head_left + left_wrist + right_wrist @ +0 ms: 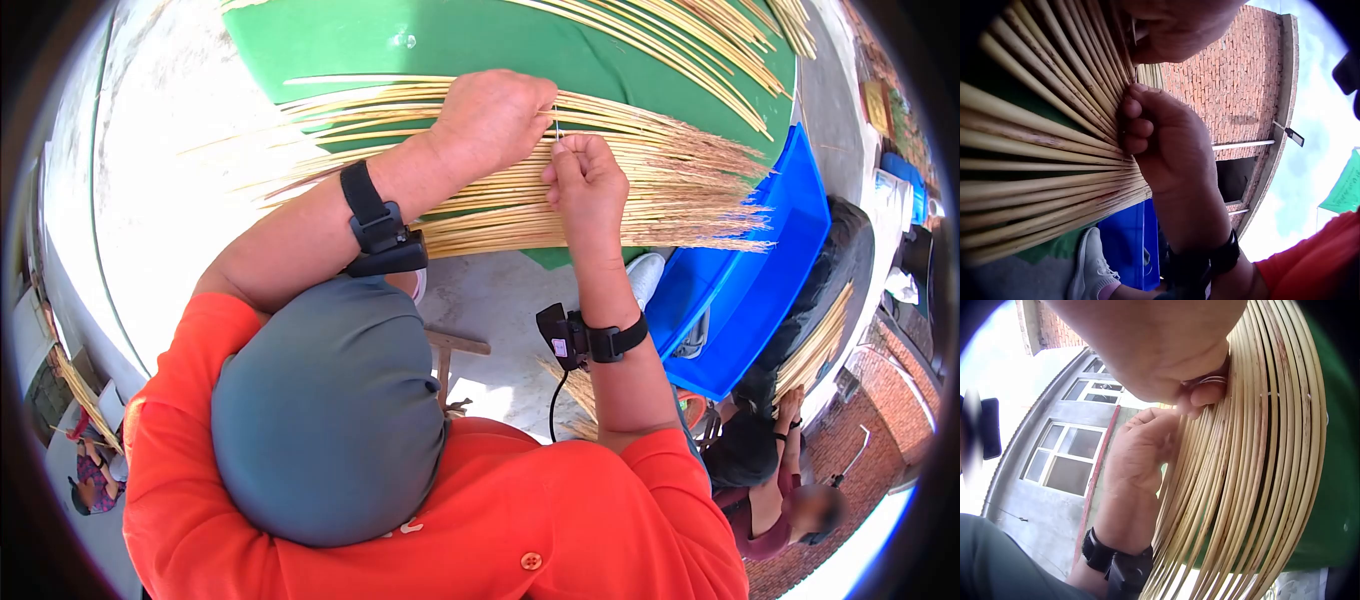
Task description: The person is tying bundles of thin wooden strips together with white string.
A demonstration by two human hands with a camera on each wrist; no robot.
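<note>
A flat row of pale straw stalks (480, 185), with brushy brown heads at the right, lies before me on a green cloth. My left hand (495, 118) bends over the stalks, fingertips at the upper end of a thin white thread (557, 122). Just below and to the right, my right hand (590, 185) pinches the lower end between thumb and forefinger. In the right wrist view white thread (1213, 380) crosses a curled finger, and small white stitches (1274, 394) show across the stalks. In the left wrist view both hands meet close at the stalks' edge.
More stalks (690, 50) lie at the far end of the green cloth (420, 45). A blue bin (745, 300) stands at the right, beside a pale shoe (1093, 269). A wooden stool part (455, 343) shows below. Other people (775, 500) sit farther off.
</note>
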